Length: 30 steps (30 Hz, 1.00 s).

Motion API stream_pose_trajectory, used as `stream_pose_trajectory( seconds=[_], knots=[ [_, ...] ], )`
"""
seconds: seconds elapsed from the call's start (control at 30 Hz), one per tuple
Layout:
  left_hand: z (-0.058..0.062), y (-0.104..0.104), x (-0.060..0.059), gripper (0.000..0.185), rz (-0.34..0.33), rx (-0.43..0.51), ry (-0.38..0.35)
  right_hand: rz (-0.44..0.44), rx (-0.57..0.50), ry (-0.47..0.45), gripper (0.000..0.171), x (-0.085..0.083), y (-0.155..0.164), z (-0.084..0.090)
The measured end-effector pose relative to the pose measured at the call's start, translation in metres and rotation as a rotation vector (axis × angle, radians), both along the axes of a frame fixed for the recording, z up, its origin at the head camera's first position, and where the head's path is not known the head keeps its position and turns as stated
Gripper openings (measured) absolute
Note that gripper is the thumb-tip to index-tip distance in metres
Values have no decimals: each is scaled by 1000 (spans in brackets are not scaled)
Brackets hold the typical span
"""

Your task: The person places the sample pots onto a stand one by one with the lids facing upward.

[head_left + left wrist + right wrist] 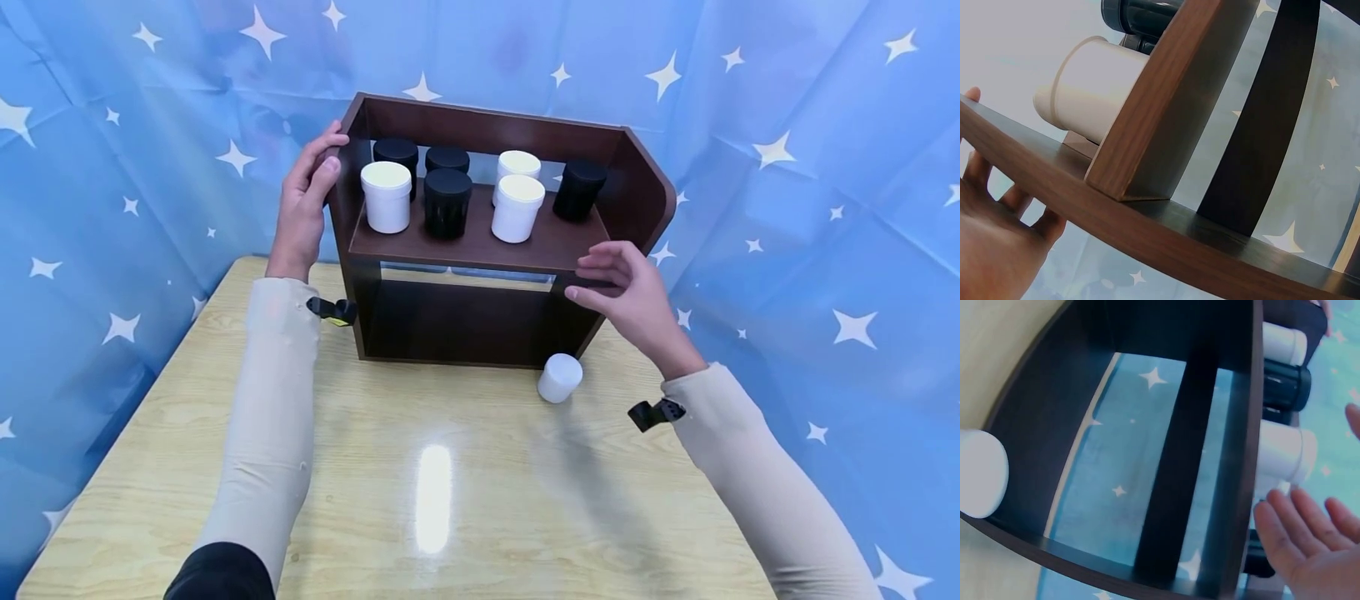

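Note:
A dark brown two-tier shelf (461, 264) stands at the back of the table. My left hand (303, 196) touches its left side panel (1166, 250), with a fingertip showing over the panel's edge. Several lidded jars stand on the upper tier: a white jar (387, 200) and black jars at left and middle, two white jars right of the middle, a black jar (579, 190) at the right. My right hand (633, 296) hovers by the tier's right front, fingers loosely bent and holding nothing. A white jar (560, 377) stands on the table by the shelf's lower right corner.
The pale wood table (360, 475) extends in front of the shelf. Blue curtain (795, 242) with white stars hangs behind and on both sides. Small black cameras (656, 414) are strapped to both wrists.

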<state>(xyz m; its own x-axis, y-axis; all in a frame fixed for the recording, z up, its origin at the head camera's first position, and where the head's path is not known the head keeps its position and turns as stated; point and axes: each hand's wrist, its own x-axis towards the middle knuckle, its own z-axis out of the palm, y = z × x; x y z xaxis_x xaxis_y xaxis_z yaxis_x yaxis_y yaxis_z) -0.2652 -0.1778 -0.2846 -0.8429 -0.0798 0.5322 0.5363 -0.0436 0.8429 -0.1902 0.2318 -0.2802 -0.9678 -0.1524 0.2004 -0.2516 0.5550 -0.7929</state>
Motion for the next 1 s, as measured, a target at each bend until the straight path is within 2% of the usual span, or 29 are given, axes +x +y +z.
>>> stream_pose_trajectory(
  seconds=[0.2,0.5,0.6,0.7,0.83,1.0],
  knots=[
    [0,2,0,38,-2,1,2,46,-52,-4,53,11,7,-29],
    [-3,1,-3,39,-10,-2,0,92,-166,-17,50,6,8,-81],
    [-5,0,-5,39,-6,-1,0,76,-158,-16,53,3,8,-93],
    [-5,-1,-8,39,0,-1,2,44,-105,-27,55,1,10,-107],
    [-6,-3,-11,39,4,-7,5,-7,-40,-76,58,-2,17,-129],
    [-7,-4,-11,37,4,-13,6,-81,-20,-116,58,-5,26,-153]
  ],
)
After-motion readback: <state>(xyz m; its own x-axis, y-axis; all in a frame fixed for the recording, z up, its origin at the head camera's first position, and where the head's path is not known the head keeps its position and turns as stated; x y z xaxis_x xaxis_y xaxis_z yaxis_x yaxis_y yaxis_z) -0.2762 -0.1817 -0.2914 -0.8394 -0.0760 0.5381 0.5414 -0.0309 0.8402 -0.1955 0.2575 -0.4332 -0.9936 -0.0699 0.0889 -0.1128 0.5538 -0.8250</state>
